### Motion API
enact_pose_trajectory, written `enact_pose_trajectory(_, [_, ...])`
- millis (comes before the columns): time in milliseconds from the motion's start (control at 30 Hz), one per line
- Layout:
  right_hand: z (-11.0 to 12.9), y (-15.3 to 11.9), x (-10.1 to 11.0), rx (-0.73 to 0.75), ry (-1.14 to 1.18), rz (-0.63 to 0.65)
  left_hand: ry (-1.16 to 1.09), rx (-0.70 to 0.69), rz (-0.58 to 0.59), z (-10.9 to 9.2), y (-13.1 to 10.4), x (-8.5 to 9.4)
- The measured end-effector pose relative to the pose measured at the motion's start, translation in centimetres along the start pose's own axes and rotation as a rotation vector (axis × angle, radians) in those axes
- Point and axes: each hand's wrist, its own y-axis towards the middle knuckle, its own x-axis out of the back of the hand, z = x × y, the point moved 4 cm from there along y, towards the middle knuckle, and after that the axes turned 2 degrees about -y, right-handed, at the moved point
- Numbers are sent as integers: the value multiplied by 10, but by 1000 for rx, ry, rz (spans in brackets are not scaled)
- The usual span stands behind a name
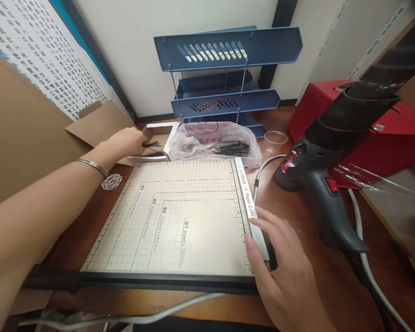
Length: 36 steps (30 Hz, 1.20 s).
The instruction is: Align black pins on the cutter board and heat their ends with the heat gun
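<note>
My left hand point(127, 140) reaches into a small cardboard box point(158, 133) behind the paper cutter. Its fingers are closed round some thin black strips point(152, 144), whose ends stick out; more lie at the box's near side. The paper cutter point(204, 230), a cream board with printed size lines, lies flat before me. My right hand point(285, 263) rests by its white right-hand strip point(247, 198), fingers apart, thumb at the ruler edge. Beyond the board, a clear plastic bag point(190, 143) holds a bundle of thin black pieces point(232, 149).
A black heat gun point(318, 166) with a grey cable stands on the right, in front of a red box point(373, 124). Blue letter trays point(228, 50) stand at the back. A plastic cup point(275, 140) is beside the bag. A white coil point(111, 181) lies left of the board.
</note>
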Motion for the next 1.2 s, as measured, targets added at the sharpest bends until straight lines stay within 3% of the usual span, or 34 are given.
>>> enact_pose_trajectory(100, [1, 0, 0, 10, -13, -10, -47, -33, 121, 7, 17, -17])
enact_pose_trajectory(167, [1, 0, 1, 18, -24, -18, -90, -44, 176, 12, 22, -19])
enact_pose_trajectory(333, [0, 1, 1, 23, -18, -12, -177, 44, 221, 19, 13, 1])
enact_pose_trajectory(467, [-1, 0, 0, 4, 14, -5, -269, 31, 301, 7, 0, 5])
enact_pose_trajectory(667, [-2, -2, -1, -25, 34, 11, -243, 7, 154, 3, -1, -5])
enact_pose_trajectory(767, [0, -1, 0, -26, 41, -1, -224, -8, 35, -6, -3, 7])
enact_pose_trajectory(867, [2, 0, -1, -26, 26, -15, -238, -47, -150, -39, -6, 34])
enact_pose_trajectory(933, [3, 0, -1, -22, 15, -18, -350, -194, -299, -80, -5, 49])
enact_pose_trajectory(1033, [3, 0, -1, -25, 9, -8, -421, -514, -167, -156, 11, 41])
enact_pose_trajectory(1133, [3, 0, 0, -35, 4, 2, -357, -586, -18, -207, 40, 17])
enact_pose_trajectory(1200, [2, 0, 1, -44, 7, 11, -335, -605, 54, -224, 57, 4])
